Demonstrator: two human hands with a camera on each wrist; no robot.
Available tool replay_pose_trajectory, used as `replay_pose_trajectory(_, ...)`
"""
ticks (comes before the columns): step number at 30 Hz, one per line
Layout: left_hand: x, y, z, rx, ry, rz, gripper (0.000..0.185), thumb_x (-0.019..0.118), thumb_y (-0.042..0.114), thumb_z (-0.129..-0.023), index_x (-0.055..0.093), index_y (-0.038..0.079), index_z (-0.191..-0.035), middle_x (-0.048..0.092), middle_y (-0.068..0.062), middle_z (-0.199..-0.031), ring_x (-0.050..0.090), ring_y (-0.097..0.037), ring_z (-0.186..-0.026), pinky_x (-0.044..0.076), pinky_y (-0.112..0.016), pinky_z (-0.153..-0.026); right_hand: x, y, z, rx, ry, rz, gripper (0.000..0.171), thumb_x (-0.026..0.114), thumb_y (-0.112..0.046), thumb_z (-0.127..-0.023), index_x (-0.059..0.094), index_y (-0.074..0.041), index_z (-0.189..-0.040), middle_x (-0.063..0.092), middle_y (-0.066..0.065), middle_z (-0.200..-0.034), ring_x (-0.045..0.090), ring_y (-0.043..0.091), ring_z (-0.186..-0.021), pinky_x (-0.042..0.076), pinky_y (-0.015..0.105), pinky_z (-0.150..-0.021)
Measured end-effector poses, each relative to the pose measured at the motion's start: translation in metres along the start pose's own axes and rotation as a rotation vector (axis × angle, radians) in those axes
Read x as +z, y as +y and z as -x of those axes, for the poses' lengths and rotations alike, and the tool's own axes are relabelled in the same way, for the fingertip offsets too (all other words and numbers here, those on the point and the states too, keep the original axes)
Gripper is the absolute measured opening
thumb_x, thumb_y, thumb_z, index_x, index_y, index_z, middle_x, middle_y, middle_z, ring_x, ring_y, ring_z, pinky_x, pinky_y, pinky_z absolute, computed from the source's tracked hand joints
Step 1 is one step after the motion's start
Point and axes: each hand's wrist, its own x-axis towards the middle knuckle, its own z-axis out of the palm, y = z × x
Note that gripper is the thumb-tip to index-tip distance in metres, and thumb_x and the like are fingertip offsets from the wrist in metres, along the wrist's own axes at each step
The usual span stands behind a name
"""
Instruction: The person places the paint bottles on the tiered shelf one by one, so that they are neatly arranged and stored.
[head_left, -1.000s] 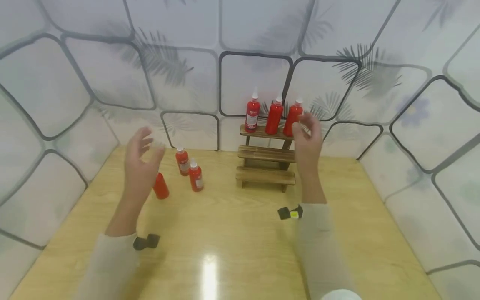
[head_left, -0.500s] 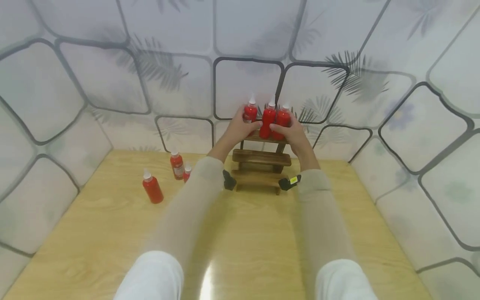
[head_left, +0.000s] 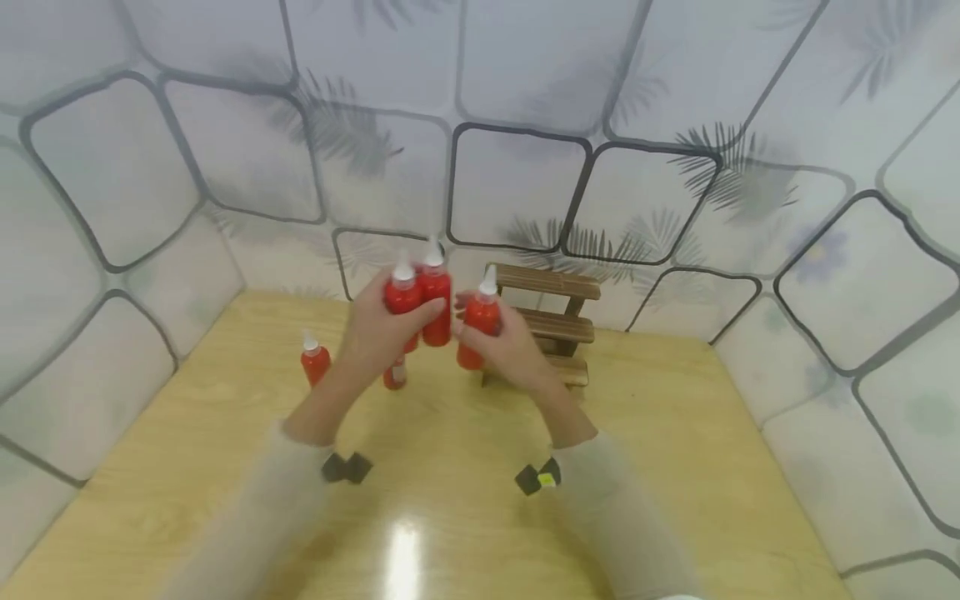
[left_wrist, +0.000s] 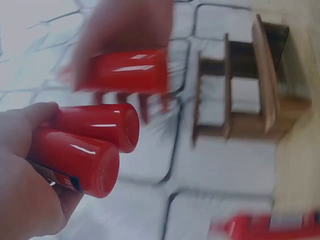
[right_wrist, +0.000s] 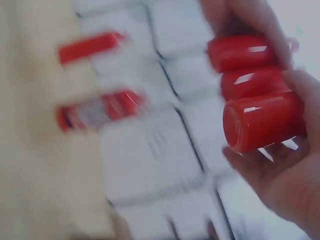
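Observation:
My left hand (head_left: 369, 333) grips two red squeeze bottles side by side, one nearer the palm (head_left: 402, 297) and one at the fingertips (head_left: 437, 292). Both have white nozzle caps pointing up, and the left wrist view shows their round bases, off the table. A third red squeeze bottle (head_left: 480, 321) is held in my right hand (head_left: 516, 352), thumb on the near side and fingers behind. This bottle leans slightly and, in the head view, overlaps the left side of a three-step wooden stand (head_left: 543, 278). Right of the left-hand pair, a narrow gap separates it from them.
On the wooden table (head_left: 660, 483) stand more red squeeze bottles, one left of my left forearm (head_left: 315, 364) and one partly hidden below my left hand (head_left: 395, 375). A patterned wall (head_left: 525, 187) closes off the back and sides.
Both hands reached the stand's top step and took hold of the three bottles there. They have since come left and nearer with them, leaving the top step bare.

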Motion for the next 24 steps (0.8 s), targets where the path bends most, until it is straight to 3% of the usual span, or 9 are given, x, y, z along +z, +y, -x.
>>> replay_pose_trajectory(2, -0.037, -0.006, 0.025, -0.047, 0.102, -0.021, 0.063, 0.078, 0.041, -0.088, 0.052, 0.019, -0.140, 0.061, -0.006, -0.133, 0.061, -0.026, -0.112, 0.064, -0.025, -0.075, 0.029, 0.007, 0.007, 0.018, -0.075, 0.033, 0.055, 0.076, -0.036, -0.090, 0.056, -0.016, -0.137, 0.065, 0.009, -0.126, 0.068, 0.024, -0.107, 0.064, 0.037, -0.086)
replay_pose_trajectory(4, -0.071, -0.017, 0.038, -0.102, 0.195, -0.063, 0.064, 0.076, 0.042, -0.090, 0.049, 0.019, -0.143, 0.058, -0.006, -0.138, 0.057, -0.024, -0.117, 0.063, -0.025, -0.081, 0.054, 0.021, 0.010, 0.041, -0.165, 0.081, 0.058, 0.077, -0.039, -0.089, 0.056, -0.018, -0.139, 0.064, 0.006, -0.126, 0.067, 0.020, -0.106, 0.065, 0.033, -0.081)
replay_pose_trajectory(6, -0.096, -0.035, 0.036, -0.152, 0.272, -0.100, 0.064, 0.073, 0.043, -0.091, 0.047, 0.019, -0.144, 0.055, -0.006, -0.141, 0.054, -0.023, -0.120, 0.062, -0.029, -0.086, 0.073, 0.039, 0.008, 0.063, -0.247, 0.124, 0.061, 0.078, -0.039, -0.088, 0.055, -0.021, -0.141, 0.064, 0.004, -0.128, 0.066, 0.017, -0.109, 0.062, 0.029, -0.084)
replay_pose_trajectory(8, -0.109, -0.061, 0.023, -0.186, 0.298, -0.114, 0.064, 0.072, 0.042, -0.092, 0.046, 0.017, -0.145, 0.054, -0.007, -0.142, 0.052, -0.022, -0.121, 0.061, -0.030, -0.088, 0.088, 0.052, 0.004, 0.108, -0.285, 0.151, 0.063, 0.078, -0.040, -0.089, 0.052, -0.023, -0.144, 0.063, 0.001, -0.132, 0.064, 0.015, -0.116, 0.060, 0.029, -0.092)
replay_pose_trajectory(12, -0.106, -0.126, -0.019, -0.229, 0.233, -0.111, 0.068, 0.071, 0.041, -0.093, 0.044, 0.011, -0.147, 0.054, -0.012, -0.142, 0.054, -0.025, -0.122, 0.058, -0.029, -0.087, 0.109, 0.070, -0.004, 0.202, -0.256, 0.128, 0.067, 0.076, -0.038, -0.090, 0.048, -0.022, -0.148, 0.062, -0.001, -0.137, 0.058, 0.014, -0.125, 0.051, 0.033, -0.109)
replay_pose_trajectory(16, -0.092, -0.175, -0.050, -0.247, 0.114, -0.118, 0.068, 0.070, 0.034, -0.095, 0.041, 0.005, -0.149, 0.052, -0.020, -0.146, 0.051, -0.033, -0.130, 0.053, -0.042, -0.108, 0.122, 0.078, -0.002, 0.283, -0.227, 0.101, 0.071, 0.075, -0.041, -0.091, 0.042, -0.021, -0.151, 0.062, -0.003, -0.135, 0.057, 0.013, -0.126, 0.049, 0.036, -0.113)
replay_pose_trajectory(20, -0.092, -0.192, -0.057, -0.210, 0.030, -0.162, 0.065, 0.066, 0.021, -0.097, 0.036, 0.002, -0.151, 0.046, -0.027, -0.150, 0.044, -0.043, -0.137, 0.039, -0.060, -0.119, 0.128, 0.074, 0.010, 0.295, -0.248, 0.133, 0.082, 0.074, -0.043, -0.091, 0.032, -0.021, -0.157, 0.053, 0.002, -0.150, 0.049, 0.019, -0.139, 0.041, 0.041, -0.120)
replay_pose_trajectory(24, -0.104, -0.191, -0.044, -0.216, -0.025, -0.190, 0.075, 0.066, 0.026, -0.098, 0.026, 0.005, -0.158, 0.038, -0.026, -0.157, 0.037, -0.047, -0.143, 0.034, -0.065, -0.120, 0.108, 0.060, 0.033, 0.269, -0.259, 0.220, 0.083, 0.068, -0.047, -0.094, 0.027, -0.019, -0.160, 0.041, 0.006, -0.159, 0.043, 0.028, -0.144, 0.040, 0.047, -0.121)
